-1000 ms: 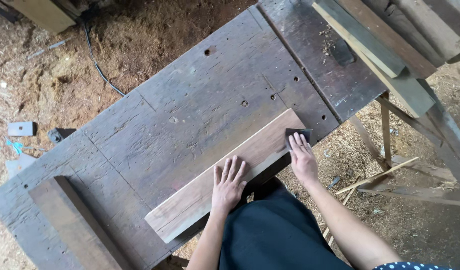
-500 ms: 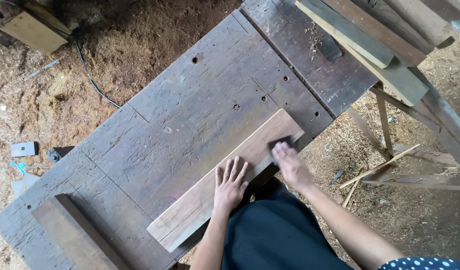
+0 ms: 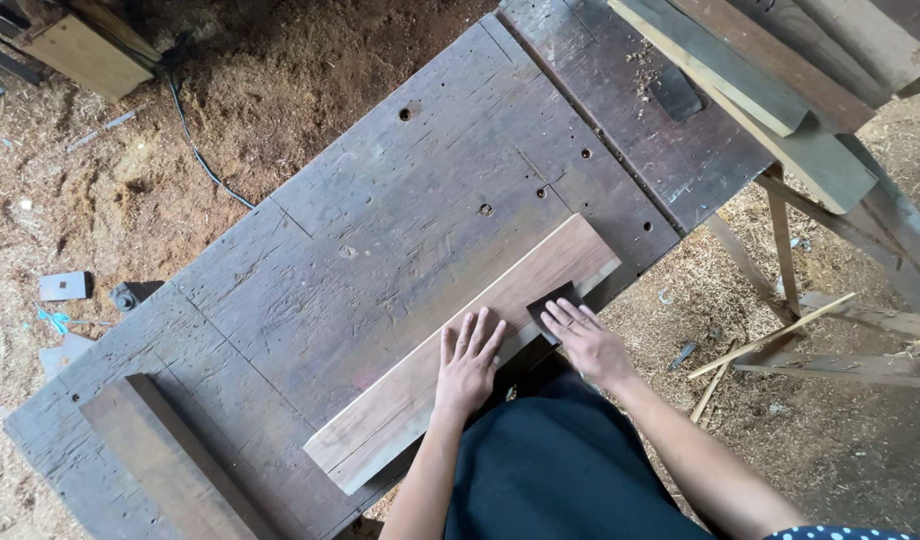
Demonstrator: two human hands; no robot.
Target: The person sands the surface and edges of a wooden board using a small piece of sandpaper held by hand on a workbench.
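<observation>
So the big old workbench (image 3: 380,230) is taking up most of the view, running diagonally from lower left to upper right, dark and full of holes and scratches, sitting on a floor covered in sawdust (image 3: 230,90). Lying on the near edge of it is a long reddish-brown plank (image 3: 400,390), also on the diagonal, with its far end pointing up toward the right. The left hand (image 3: 468,362) is lying flat on the plank around its middle, fingers spread and pointing away from the body, palm down, not gripping anything, just pressing. The right hand (image 3: 585,340) is sitting just beside it to the right, over the plank's near edge, fingers stretched out flat and pressing down on a small dark sanding pad (image 3: 548,308) that's poking out from under the fingertips; it's resting on the plank's top face near the edge. Both forearms are coming up from the bottom of the view on either side of the person's dark clothing. Off in the bench's lower left corner a thick dark wood block (image 3: 160,460) is lying well apart from the hands, and some longer boards (image 3: 780,90) are stacked at the top right.
</observation>
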